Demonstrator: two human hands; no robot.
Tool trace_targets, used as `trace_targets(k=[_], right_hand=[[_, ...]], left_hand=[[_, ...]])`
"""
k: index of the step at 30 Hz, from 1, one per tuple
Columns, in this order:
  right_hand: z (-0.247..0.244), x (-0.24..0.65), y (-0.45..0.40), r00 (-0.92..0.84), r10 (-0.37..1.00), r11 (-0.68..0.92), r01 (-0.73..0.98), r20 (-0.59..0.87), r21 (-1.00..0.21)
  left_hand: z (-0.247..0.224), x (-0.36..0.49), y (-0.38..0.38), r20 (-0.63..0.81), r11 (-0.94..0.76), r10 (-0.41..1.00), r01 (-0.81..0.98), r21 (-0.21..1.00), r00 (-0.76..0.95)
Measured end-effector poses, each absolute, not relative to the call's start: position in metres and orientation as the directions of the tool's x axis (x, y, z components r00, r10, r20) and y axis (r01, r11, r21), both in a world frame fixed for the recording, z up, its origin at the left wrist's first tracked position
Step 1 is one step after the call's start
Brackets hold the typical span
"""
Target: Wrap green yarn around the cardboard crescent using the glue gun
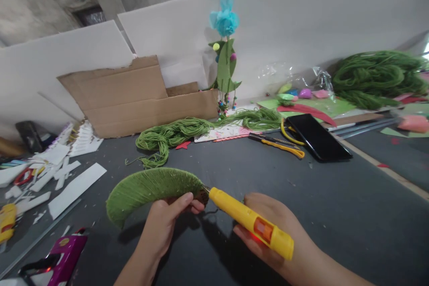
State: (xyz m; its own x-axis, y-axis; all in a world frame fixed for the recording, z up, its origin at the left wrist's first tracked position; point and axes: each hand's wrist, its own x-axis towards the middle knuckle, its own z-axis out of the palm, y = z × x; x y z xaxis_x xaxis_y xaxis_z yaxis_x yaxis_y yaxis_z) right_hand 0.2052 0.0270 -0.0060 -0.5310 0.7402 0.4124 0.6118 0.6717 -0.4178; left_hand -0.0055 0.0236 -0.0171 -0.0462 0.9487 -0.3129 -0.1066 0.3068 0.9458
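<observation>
A curved leaf shape wrapped in green yarn [150, 187] is pinched near its right end by my left hand [170, 214], thumb on top. My right hand [268, 223] is closed around a yellow screwdriver-like tool [248, 221] with a small orange window. The tool's thin metal tip touches or nearly touches the leaf's right end, where a brown patch shows. A loose strand hangs below that end. Most of my right fingers are hidden under the tool.
Green yarn [177, 134], a box cutter [278, 143] and a black phone [318, 137] lie behind the hands. Cardboard [124, 98] and a blue flower decoration [225, 22] stand farther back. White scraps [78, 187] and a purple device [69, 254] are at left.
</observation>
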Motion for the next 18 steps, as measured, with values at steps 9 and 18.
trace_targets(k=[9,18], right_hand=[[-0.007,0.205,0.029,-0.482,0.773,0.633,0.632,0.412,-0.447],[0.003,0.213,0.035,-0.412,0.851,0.508,0.493,0.325,-0.707]], left_hand=[[-0.017,-0.004,0.023,-0.307,0.303,0.950,-0.066,0.951,-0.060],[-0.015,-0.008,0.031,-0.274,0.260,0.957,-0.137,0.956,-0.096]])
